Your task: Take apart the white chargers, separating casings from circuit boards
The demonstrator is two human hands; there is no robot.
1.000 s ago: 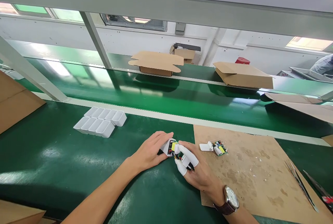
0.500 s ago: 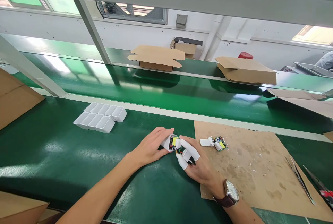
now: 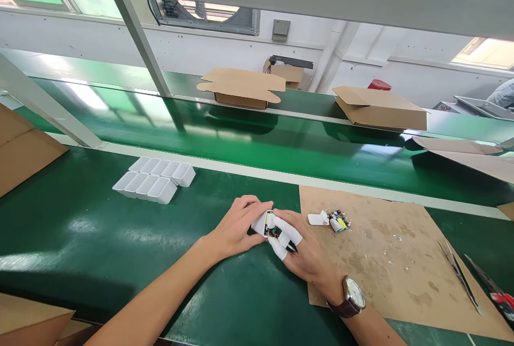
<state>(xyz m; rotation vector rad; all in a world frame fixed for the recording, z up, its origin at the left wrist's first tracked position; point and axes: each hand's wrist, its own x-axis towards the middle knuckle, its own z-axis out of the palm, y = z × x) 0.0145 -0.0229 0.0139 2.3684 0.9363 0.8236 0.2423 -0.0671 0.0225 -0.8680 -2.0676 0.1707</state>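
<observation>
My left hand (image 3: 241,228) is closed around a small white plastic housing (image 3: 259,224), its open end facing right. White finger covers are on two fingertips of my right hand (image 3: 303,247), which pinches a small circuit board (image 3: 274,232) with a white end piece. Most of the board sits inside the housing, and my fingers hide part of it. To the right, a second circuit board (image 3: 339,222) with a white end piece lies on a brown board (image 3: 369,260). Several white housings (image 3: 155,179) stand in two rows at the left.
Tweezers (image 3: 460,276) lie on the brown board's right side, with red-handled scissors (image 3: 492,287) beyond them. Cardboard boxes (image 3: 241,89) rest on the raised shelf at the back. A metal post (image 3: 140,43) rises at the left, and another carton (image 3: 28,148) stands at the left edge.
The circuit board has gone deeper into the white housing, as my right hand moved slightly left toward my left hand. Less of the board shows between them.
</observation>
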